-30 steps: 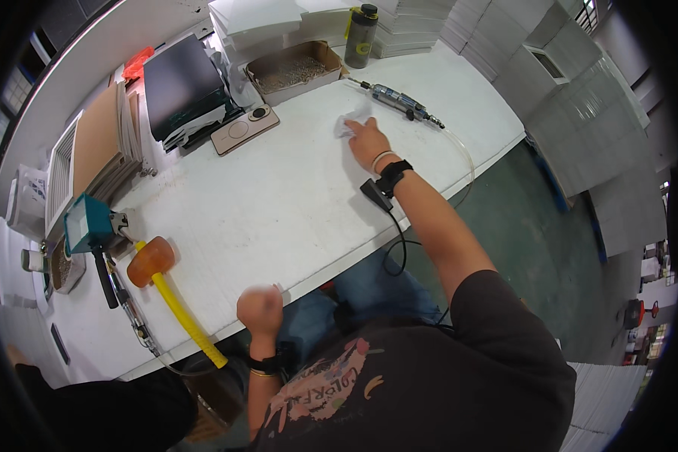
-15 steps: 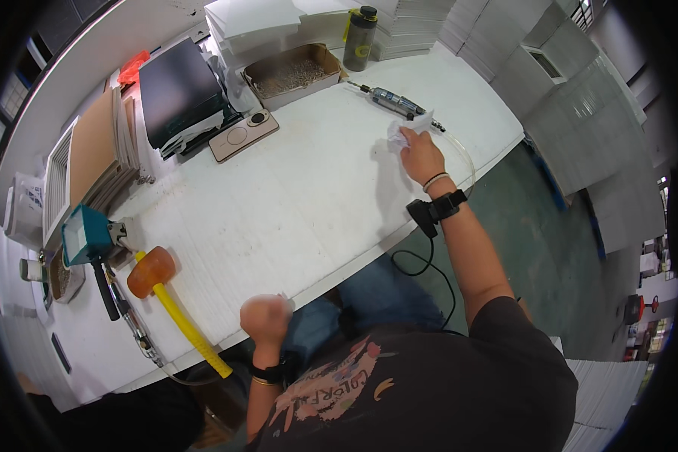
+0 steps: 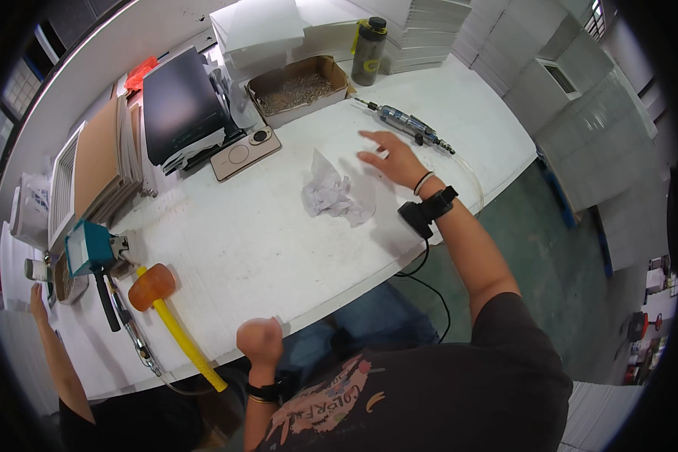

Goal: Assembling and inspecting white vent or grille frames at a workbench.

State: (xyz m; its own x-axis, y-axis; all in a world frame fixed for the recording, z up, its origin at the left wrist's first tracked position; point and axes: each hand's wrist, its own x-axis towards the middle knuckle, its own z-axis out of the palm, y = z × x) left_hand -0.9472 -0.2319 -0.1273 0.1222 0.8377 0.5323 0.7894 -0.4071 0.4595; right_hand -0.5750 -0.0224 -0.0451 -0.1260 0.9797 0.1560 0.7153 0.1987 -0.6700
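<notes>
Hovering with fingers spread, right hand (image 3: 390, 156) grips nothing; crumpled paper (image 3: 331, 196) lies just left of its fingertips on the table (image 3: 264, 248). Left hand (image 3: 259, 340) is clenched at the near edge, contents hidden. Bare tabletop lies between them.

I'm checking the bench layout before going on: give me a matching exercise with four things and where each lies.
Things:
1. crumpled paper
2. mallet
3. dark bottle
4. air screwdriver

Places:
A. far edge, beside the cardboard box of screws
B. near left, by the table's front edge
C. mid-table, left of the open right hand
D. just beyond the right hand

Pairs: 1-C, 2-B, 3-A, 4-D
</notes>
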